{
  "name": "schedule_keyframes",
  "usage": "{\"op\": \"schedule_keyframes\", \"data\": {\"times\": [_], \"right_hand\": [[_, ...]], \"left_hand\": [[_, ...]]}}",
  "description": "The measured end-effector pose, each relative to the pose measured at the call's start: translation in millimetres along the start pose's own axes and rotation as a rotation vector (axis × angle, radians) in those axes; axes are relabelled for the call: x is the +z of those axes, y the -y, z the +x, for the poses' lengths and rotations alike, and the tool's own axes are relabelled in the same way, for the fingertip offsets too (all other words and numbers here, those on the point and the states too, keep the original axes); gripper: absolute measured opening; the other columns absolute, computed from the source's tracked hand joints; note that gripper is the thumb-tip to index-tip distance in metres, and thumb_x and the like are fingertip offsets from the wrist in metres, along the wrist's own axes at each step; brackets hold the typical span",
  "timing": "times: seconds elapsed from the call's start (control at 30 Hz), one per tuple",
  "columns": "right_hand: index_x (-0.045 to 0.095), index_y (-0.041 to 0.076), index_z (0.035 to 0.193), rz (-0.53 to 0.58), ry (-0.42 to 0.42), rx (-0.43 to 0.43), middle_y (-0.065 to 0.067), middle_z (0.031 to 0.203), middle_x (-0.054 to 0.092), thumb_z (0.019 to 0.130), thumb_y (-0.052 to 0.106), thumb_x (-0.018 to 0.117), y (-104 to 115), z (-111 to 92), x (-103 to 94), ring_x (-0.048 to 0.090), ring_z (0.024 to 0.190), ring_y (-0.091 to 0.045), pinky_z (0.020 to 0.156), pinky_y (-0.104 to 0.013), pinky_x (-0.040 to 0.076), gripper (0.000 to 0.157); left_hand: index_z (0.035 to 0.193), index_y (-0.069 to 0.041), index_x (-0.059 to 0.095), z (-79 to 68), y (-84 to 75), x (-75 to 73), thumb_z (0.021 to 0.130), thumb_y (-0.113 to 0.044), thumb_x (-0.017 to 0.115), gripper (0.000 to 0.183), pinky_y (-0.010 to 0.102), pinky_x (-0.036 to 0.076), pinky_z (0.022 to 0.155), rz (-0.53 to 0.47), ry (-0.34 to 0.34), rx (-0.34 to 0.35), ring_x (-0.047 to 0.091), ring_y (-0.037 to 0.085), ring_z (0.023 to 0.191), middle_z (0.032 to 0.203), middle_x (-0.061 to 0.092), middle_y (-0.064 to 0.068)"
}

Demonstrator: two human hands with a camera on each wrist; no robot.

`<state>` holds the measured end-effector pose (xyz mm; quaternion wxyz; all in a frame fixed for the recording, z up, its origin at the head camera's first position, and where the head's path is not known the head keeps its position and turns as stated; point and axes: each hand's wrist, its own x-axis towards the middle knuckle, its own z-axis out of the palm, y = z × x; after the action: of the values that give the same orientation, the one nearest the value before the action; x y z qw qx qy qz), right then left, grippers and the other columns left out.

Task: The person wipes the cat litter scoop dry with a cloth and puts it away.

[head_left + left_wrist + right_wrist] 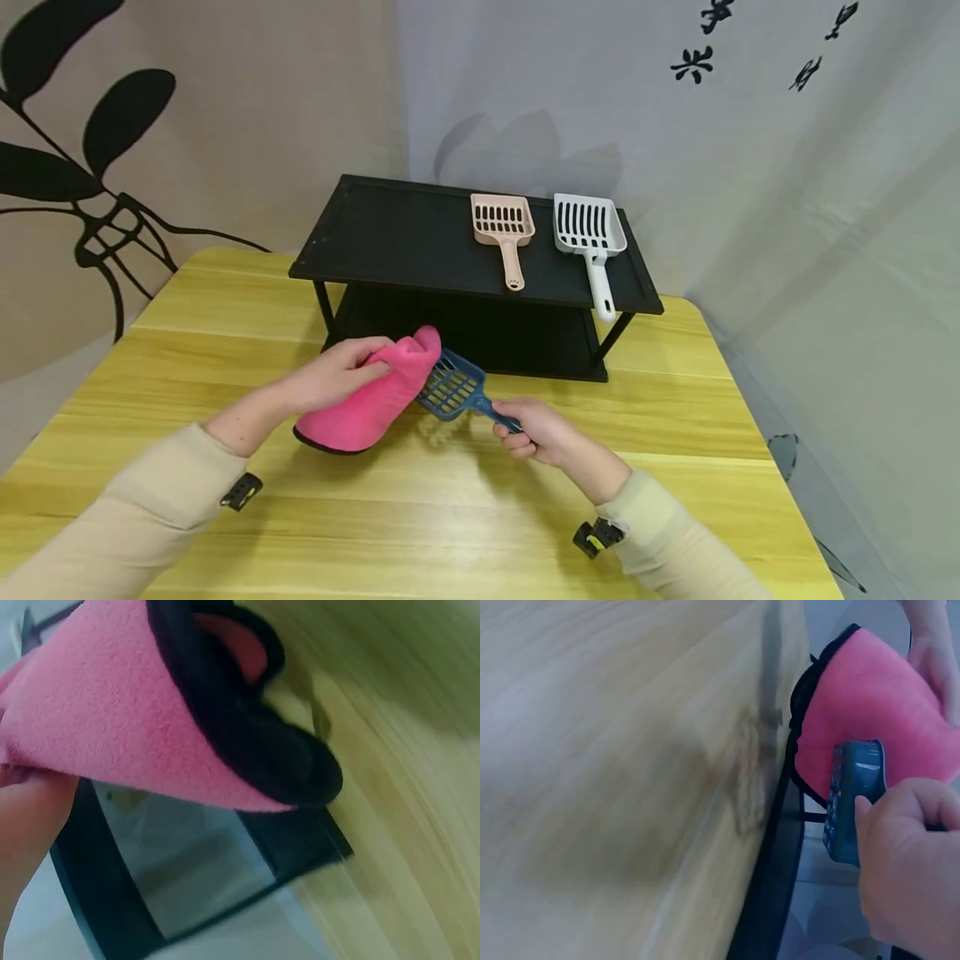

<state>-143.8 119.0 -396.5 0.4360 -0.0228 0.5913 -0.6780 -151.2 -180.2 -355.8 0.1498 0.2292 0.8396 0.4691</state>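
While left fingers (364, 347) pinch pink fleece (375, 412) (black-rimmed), right fingers (517, 442) curl round a slotted blue scoop (477, 401).

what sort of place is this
Probably an indoor tabletop set-up for staging or recording handling, though I can't be sure: a printed fabric backdrop behind a wood-grain table, and a black two-tier rack with a pink litter scoop and a white litter scoop on top.
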Motion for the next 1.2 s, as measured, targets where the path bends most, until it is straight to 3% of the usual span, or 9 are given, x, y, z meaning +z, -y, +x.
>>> {"op": "schedule_keyframes", "data": {"times": [0.17,0.27,0.5,0.63,0.8,0.97,1.07,1.2], "right_hand": [[0.038,-0.006,0.123,0.026,0.008,-0.011,0.008,0.06,0.039,0.103,0.016,0.024,6.5,-4.9,-1.2,0.027,0.039,0.003,0.037,-0.011,0.02,0.033],[0.039,-0.003,0.119,0.061,0.023,-0.011,0.007,0.061,0.038,0.103,0.016,0.023,9.4,-6.3,-0.9,0.027,0.038,0.003,0.037,-0.011,0.02,0.03],[0.039,0.001,0.112,0.168,0.086,-0.011,0.007,0.062,0.035,0.103,0.015,0.018,11.7,-6.6,0.5,0.028,0.038,0.004,0.038,-0.011,0.018,0.027],[0.04,0.001,0.112,0.183,0.097,-0.024,0.008,0.061,0.035,0.103,0.016,0.019,12.3,-6.6,0.0,0.03,0.037,0.004,0.038,-0.012,0.017,0.027],[0.043,0.001,0.112,0.139,0.104,-0.045,0.008,0.06,0.036,0.103,0.016,0.021,12.7,-8.1,-1.8,0.03,0.037,0.004,0.038,-0.012,0.018,0.028],[0.043,-0.003,0.118,0.017,0.071,-0.054,0.008,0.059,0.038,0.103,0.017,0.025,12.4,-11.6,-4.0,0.028,0.037,0.002,0.037,-0.013,0.019,0.032],[0.042,-0.008,0.123,-0.083,0.027,-0.047,0.009,0.057,0.038,0.103,0.017,0.027,11.7,-13.8,-5.6,0.026,0.037,0.002,0.037,-0.014,0.02,0.036],[0.045,-0.01,0.122,-0.197,-0.043,-0.029,0.008,0.056,0.038,0.102,0.017,0.03,10.0,-14.1,-8.2,0.023,0.037,0.0,0.038,-0.014,0.02,0.037]], "left_hand": [[0.1,-0.015,0.056,10.3,0.6,25.0,0.095,-0.02,0.054,0.007,0.023,0.034,0.06,0.107,0.041,0.056,0.038,0.009,0.064,0.069,0.034,-0.003],[0.101,-0.016,0.057,13.3,0.9,38.8,0.092,-0.019,0.059,0.01,0.021,0.036,0.06,0.222,0.031,0.111,0.039,0.007,0.063,0.068,0.037,-0.006],[0.103,-0.013,0.058,17.0,-0.1,57.7,0.082,-0.019,0.071,0.025,0.028,0.048,0.076,0.563,-0.109,0.226,0.052,0.012,0.082,0.09,0.06,-0.003],[0.105,-0.012,0.059,18.3,0.7,55.2,0.08,-0.016,0.073,0.028,0.033,0.051,0.083,0.649,-0.146,0.263,0.057,0.016,0.09,0.099,0.064,0.0],[0.103,-0.011,0.059,16.8,5.7,47.3,0.078,-0.013,0.074,0.028,0.034,0.051,0.084,0.654,-0.186,0.301,0.059,0.017,0.092,0.098,0.064,0.0],[0.101,-0.01,0.061,14.3,13.9,40.5,0.079,-0.009,0.073,0.025,0.034,0.052,0.083,0.647,-0.228,0.333,0.06,0.017,0.091,0.097,0.065,0.001],[0.101,-0.009,0.062,14.3,17.6,35.2,0.081,-0.008,0.071,0.022,0.034,0.052,0.079,0.615,-0.264,0.281,0.061,0.017,0.087,0.094,0.066,0.004],[0.101,-0.007,0.061,17.0,16.7,23.2,0.084,-0.005,0.067,0.018,0.033,0.048,0.07,0.541,-0.337,0.155,0.055,0.017,0.076,0.089,0.065,0.008]]}}
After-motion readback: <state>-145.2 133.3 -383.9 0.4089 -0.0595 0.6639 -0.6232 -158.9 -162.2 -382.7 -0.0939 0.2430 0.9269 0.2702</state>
